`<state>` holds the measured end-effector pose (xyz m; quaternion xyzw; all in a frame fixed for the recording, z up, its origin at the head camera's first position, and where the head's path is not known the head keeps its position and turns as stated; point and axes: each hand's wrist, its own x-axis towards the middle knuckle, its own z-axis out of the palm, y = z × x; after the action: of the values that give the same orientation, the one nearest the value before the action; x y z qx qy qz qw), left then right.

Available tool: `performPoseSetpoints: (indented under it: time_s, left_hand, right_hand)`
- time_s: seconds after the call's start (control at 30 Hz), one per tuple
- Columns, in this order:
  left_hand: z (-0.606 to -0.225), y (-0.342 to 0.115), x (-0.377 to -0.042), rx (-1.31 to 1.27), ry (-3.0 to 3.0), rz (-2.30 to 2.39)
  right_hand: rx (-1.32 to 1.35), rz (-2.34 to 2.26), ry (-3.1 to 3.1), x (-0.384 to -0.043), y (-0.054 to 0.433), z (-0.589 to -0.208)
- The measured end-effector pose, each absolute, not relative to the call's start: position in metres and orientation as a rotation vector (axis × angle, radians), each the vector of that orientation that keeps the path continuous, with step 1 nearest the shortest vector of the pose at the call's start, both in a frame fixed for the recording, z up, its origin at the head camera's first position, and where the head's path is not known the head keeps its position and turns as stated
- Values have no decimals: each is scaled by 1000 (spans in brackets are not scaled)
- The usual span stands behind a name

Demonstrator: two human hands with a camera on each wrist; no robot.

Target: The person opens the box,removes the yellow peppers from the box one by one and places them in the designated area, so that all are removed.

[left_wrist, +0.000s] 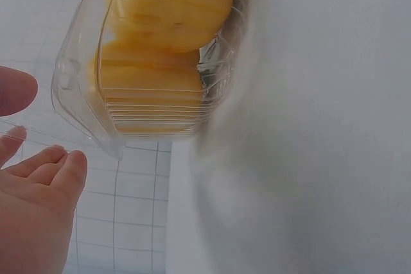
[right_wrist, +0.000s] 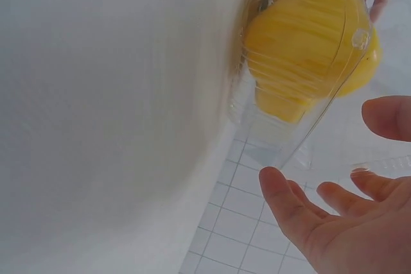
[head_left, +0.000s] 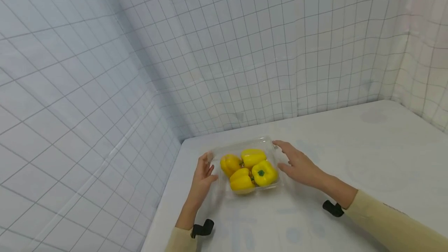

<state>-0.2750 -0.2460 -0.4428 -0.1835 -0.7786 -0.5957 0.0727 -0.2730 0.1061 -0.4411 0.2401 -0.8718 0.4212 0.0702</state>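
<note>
Several yellow bell peppers sit in a clear plastic container on the white table. My left hand is at the container's left side, thumb and fingers spread apart. On the right side my right hand reaches toward the far right corner with loosely bent fingers. In the left wrist view a thin clear edge runs by the left fingertips. A ribbed clear strip passes close to a right fingertip in the right wrist view; whether it is a lid I cannot tell.
The white table extends to the right and toward me. White grid-patterned curtains stand behind it and along the left side. Black wrist mounts are on both forearms.
</note>
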Motion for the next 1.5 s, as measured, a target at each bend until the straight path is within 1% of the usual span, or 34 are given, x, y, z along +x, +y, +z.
performPoseSetpoints:
  time_s: [0.37,0.67,1.1,1.33,1.5]
  left_hand:
    - [-443,-245,-285,-539,-2321,-1847]
    - [-444,-244,-295,-480,-2327,-1854]
    - [-444,-244,-303,-535,-2299,-1874]
    - [-418,-237,-290,-553,-2322,-1920]
    - [-415,-237,-292,-530,-2362,-1894]
  right_hand:
    - [711,1295,-2602,-285,107,-443]
    - [659,1345,-2602,-293,106,-447]
    - [659,1393,-2582,-302,104,-446]
    - [642,1393,-2597,-308,103,-447]
    - [646,1375,-2595,-312,101,-446]
